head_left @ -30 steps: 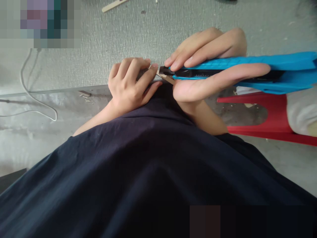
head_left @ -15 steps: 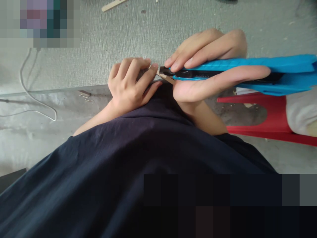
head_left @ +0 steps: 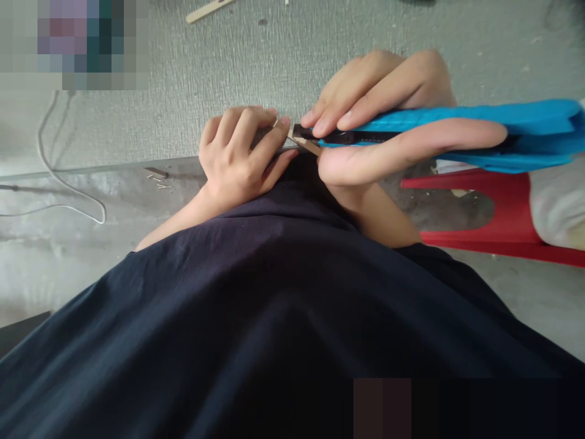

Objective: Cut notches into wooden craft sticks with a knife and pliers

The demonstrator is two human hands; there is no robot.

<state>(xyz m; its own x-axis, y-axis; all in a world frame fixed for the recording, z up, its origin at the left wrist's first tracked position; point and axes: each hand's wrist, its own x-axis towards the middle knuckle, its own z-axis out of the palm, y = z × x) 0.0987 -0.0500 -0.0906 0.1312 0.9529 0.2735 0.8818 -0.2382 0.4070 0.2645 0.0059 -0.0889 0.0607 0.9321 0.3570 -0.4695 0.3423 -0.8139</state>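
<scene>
One knife, perhaps one stick

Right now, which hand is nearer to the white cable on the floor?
Left. The left hand pinches the wooden stick nearer the white cable; the right hand, holding the blue utility knife, is farther away.

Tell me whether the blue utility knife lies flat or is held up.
Held up. The right hand grips the blue utility knife level, its tip at a thin wooden stick that the left hand pinches.
</scene>
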